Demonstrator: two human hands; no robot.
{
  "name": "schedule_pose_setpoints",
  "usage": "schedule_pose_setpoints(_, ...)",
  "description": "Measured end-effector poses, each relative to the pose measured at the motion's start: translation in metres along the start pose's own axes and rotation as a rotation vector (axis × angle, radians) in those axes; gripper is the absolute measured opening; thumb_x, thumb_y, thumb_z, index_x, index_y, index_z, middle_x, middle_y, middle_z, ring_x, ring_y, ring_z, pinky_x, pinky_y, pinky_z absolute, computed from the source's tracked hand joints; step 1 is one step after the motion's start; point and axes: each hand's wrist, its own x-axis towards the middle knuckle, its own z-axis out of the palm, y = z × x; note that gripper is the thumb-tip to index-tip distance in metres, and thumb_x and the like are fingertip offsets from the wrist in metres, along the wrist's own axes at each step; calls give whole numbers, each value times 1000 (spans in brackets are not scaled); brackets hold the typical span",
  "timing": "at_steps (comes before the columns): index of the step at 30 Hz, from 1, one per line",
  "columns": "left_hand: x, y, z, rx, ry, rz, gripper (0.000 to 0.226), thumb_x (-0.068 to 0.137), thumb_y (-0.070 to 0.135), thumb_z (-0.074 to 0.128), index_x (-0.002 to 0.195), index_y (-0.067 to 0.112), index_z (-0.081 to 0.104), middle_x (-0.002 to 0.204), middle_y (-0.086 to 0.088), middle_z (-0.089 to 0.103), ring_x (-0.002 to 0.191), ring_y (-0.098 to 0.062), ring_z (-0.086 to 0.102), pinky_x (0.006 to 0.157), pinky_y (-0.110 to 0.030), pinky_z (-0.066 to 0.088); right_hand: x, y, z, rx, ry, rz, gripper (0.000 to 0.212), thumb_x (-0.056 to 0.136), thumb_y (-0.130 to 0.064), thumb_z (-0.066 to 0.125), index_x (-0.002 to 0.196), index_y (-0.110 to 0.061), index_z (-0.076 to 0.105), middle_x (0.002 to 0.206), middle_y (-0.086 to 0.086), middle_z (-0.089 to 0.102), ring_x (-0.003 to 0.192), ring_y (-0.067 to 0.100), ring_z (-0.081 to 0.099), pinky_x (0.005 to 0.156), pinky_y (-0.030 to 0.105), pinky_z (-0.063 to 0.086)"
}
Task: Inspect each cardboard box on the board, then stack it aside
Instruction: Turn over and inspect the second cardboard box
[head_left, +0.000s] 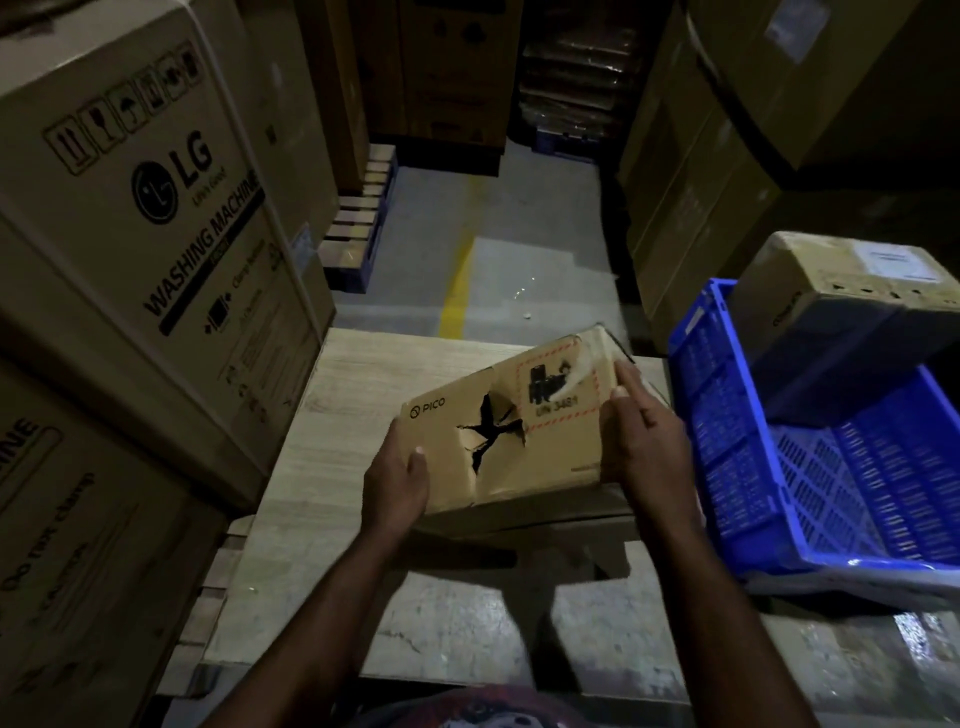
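Both hands grip a torn box (519, 431) tilted over the board (337, 415), left hand (397, 480) clamped on its near-left corner, right hand (641, 441) closed on its right end, a blue crate (727, 441) just right.

One head-worn wide-angle view looks forward and steeply down, close above a wooden board (332, 415), with stacked cartons left and a dim aisle floor (519, 249) far ahead.
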Motion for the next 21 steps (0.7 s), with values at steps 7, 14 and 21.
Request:
schedule_pose_setpoints(7,-23,86,-33,-288,-122,223,67,94,59,46,152,26,39,149,6,48,136,-15,45,115,-41,36,-13,0,27,-343,-85,-226,55,100,-43,36,151,-22,44,156,-8,40,146,6,32,121,29,26)
schedule_pose_setpoints(14,-29,99,-51,-390,-202,243,61,92,54,55,148,34,43,141,10,56,128,-7,53,110,-31,39,-6,52,1,-581,-24,53,86,91,-65,33,158,-11,25,166,11,22,153,24,18,124,39,15)
schedule_pose_setpoints(21,-17,80,-62,-275,-184,195,57,101,33,52,151,46,29,129,16,58,107,3,58,89,-21,45,-7,56,6,25,-44,262,36,99,-47,54,135,-41,53,127,-8,66,116,17,63,97,46,54)
